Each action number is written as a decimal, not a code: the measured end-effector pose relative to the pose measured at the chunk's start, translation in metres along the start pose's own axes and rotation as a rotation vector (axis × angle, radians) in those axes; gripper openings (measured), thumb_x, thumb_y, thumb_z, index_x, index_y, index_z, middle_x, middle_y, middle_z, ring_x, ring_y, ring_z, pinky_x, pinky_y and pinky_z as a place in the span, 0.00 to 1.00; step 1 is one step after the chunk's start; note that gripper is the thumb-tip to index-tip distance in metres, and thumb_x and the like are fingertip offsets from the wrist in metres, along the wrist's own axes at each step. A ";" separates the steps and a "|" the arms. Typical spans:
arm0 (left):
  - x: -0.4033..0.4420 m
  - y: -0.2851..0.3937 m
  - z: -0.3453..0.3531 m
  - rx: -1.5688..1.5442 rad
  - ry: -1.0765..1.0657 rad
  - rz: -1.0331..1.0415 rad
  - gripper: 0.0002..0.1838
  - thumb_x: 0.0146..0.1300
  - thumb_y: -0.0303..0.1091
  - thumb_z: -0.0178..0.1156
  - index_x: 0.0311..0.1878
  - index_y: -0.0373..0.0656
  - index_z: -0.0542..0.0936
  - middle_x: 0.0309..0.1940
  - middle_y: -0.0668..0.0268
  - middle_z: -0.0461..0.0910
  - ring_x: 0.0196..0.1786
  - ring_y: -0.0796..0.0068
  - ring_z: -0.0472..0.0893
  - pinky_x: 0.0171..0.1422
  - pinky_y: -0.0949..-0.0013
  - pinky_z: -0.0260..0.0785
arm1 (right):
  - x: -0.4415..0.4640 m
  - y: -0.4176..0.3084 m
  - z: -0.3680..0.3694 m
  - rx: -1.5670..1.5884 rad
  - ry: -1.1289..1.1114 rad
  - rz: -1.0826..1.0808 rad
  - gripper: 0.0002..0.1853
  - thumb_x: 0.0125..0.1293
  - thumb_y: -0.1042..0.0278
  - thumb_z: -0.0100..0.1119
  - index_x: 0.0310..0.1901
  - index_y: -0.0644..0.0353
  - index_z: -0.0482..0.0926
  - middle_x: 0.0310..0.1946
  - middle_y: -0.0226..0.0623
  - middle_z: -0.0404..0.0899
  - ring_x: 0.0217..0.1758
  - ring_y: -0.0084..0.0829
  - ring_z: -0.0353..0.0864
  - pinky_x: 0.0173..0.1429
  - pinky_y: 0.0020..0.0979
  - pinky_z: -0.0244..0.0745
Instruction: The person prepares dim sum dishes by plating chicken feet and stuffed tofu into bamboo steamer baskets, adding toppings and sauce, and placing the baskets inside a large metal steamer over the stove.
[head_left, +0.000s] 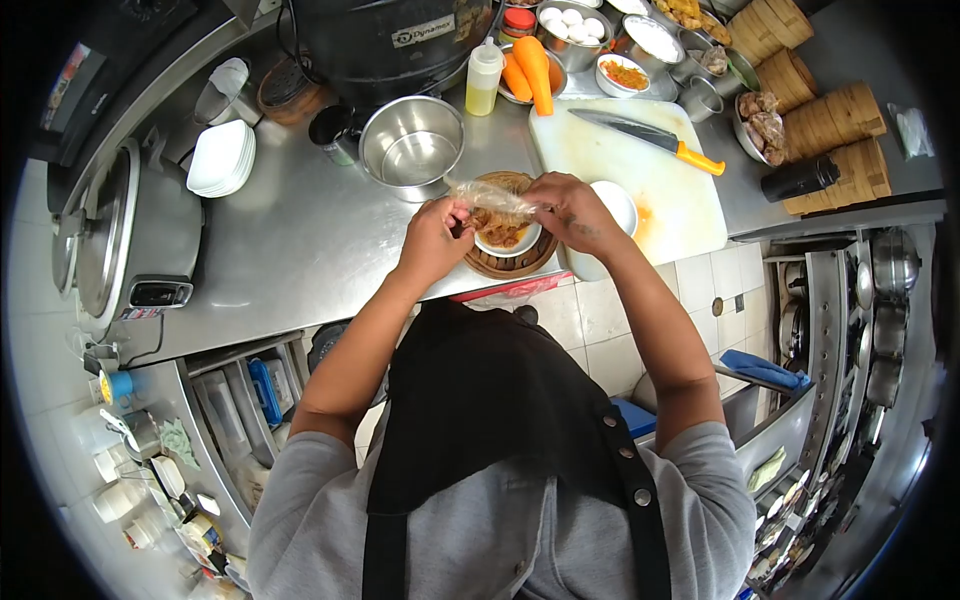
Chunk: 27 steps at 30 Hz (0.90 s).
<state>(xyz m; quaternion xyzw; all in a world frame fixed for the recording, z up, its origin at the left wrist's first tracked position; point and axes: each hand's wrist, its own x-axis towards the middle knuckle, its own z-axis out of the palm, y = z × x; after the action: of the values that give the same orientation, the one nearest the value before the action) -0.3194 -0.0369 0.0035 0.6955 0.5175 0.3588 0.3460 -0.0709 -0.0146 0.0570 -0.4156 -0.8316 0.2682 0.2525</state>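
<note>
The left hand [437, 237] and right hand [577, 212], fingertips pinched together, hold clear plastic [492, 197] over a white bowl [531, 243] of food. The bowl stands in a bamboo steamer [508, 269] near the counter's [300, 235] front edge (beside the cutting board [695, 215]).

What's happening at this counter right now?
A person is stretching a piece of clear plastic between the left hand and the right hand; whether the clear plastic is a bag or a sheet is hard to tell. It is above a white dish of food, which sits in a round bamboo steamer at the counter's edge. Beyond the left hand stands a metal pot; a knife lies on the cutting board.
</note>
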 end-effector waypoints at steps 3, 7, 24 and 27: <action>0.001 -0.004 -0.003 0.013 -0.020 0.136 0.17 0.49 0.25 0.68 0.45 0.39 0.81 0.38 0.62 0.81 0.37 0.71 0.77 0.42 0.69 0.72 | 0.001 0.008 0.008 -0.098 -0.019 -0.051 0.13 0.55 0.80 0.63 0.44 0.63 0.83 0.41 0.42 0.82 0.47 0.42 0.81 0.52 0.36 0.76; -0.001 0.008 -0.007 0.023 -0.057 0.057 0.18 0.49 0.28 0.68 0.46 0.39 0.81 0.37 0.60 0.80 0.43 0.62 0.78 0.49 0.64 0.72 | 0.001 0.008 0.002 0.098 0.039 0.040 0.08 0.63 0.77 0.60 0.43 0.64 0.83 0.44 0.42 0.83 0.45 0.37 0.81 0.51 0.33 0.76; 0.054 0.076 -0.018 0.001 -0.129 0.067 0.13 0.53 0.27 0.62 0.43 0.38 0.82 0.43 0.57 0.81 0.45 0.62 0.80 0.54 0.62 0.71 | -0.019 0.007 -0.005 0.038 0.042 0.438 0.15 0.62 0.73 0.62 0.51 0.63 0.81 0.40 0.45 0.84 0.40 0.29 0.82 0.46 0.29 0.76; 0.046 0.060 -0.025 0.098 -0.164 0.028 0.17 0.52 0.27 0.60 0.47 0.39 0.82 0.47 0.55 0.81 0.49 0.61 0.79 0.56 0.63 0.71 | -0.023 0.019 0.000 0.124 0.074 0.445 0.14 0.61 0.75 0.58 0.49 0.64 0.82 0.35 0.47 0.84 0.36 0.33 0.83 0.44 0.31 0.76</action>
<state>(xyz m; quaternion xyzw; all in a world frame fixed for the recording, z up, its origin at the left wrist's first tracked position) -0.3028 -0.0033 0.0738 0.7459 0.4944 0.2798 0.3478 -0.0484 -0.0240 0.0395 -0.5817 -0.6917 0.3525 0.2426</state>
